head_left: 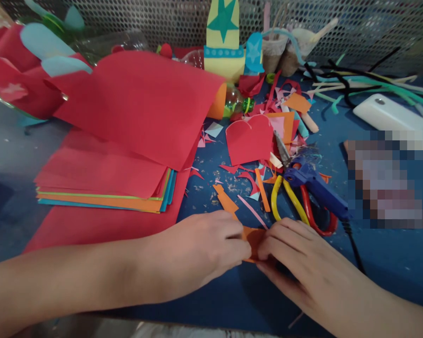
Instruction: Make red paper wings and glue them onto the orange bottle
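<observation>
My left hand [200, 251] and my right hand [299, 263] meet near the front edge of the blue table [391, 263]. Both pinch a small orange paper piece [253, 240] between their fingertips, and most of that piece is hidden by the fingers. Just beyond my right hand lie scissors [296, 199] with yellow and red handles and a blue glue gun [317, 185]. A red paper shape with a scalloped top [249, 141] lies behind them among paper scraps.
A stack of coloured paper sheets [105, 188] with a big curled red sheet [141, 101] fills the left. At the back stand a yellow paper rocket [223, 42], cups [273, 54] and pipe cleaners [366, 82]. A white phone-like device [387, 112] lies at right.
</observation>
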The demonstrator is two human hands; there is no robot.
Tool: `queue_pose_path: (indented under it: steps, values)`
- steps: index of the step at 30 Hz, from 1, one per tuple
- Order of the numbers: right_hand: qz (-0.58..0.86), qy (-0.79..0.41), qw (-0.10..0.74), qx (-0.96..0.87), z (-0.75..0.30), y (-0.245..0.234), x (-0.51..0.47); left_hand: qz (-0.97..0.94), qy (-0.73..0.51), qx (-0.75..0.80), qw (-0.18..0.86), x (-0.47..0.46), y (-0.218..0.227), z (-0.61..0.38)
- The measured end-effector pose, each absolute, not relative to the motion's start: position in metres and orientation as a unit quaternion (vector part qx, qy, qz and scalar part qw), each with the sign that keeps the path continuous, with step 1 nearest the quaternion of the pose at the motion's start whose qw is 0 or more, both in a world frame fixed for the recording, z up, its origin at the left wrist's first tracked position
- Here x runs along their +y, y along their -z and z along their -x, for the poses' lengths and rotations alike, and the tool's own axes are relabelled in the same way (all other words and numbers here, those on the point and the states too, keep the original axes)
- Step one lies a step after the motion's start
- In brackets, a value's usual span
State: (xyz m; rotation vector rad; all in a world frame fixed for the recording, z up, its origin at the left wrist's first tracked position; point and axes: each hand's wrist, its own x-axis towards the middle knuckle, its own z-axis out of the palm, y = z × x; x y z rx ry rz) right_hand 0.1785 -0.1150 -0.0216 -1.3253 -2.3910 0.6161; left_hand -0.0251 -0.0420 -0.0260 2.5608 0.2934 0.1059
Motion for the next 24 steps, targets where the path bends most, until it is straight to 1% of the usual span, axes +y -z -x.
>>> queue_pose_path:
  steps: [4,10,13,16,21,24]
  values:
    - [0.446,-0.217,0.171,-0.851,-0.180,0.023,-0.114,-0.958,-0.049,0.098,0.265,-0.040,0.026,0.025]
    - [0.395,-0.166,0.176,-0.886,-0.187,0.031,-0.118,-0.965,-0.039,0.096,0.243,-0.041,0.020,0.022]
    - [0.391,-0.148,0.174,-0.892,-0.189,0.032,-0.120,-0.964,-0.022,0.103,0.246,-0.043,0.016,0.022]
    - [0.390,-0.121,0.175,-0.896,-0.188,0.030,-0.121,-0.966,-0.030,0.097,0.239,-0.043,0.013,0.022]
    - [0.389,-0.088,0.159,-0.903,-0.188,0.027,-0.121,-0.970,-0.038,0.083,0.224,-0.043,0.016,0.021]
    - [0.390,-0.073,0.163,-0.903,-0.187,0.029,-0.123,-0.970,-0.028,0.091,0.224,-0.042,0.019,0.021]
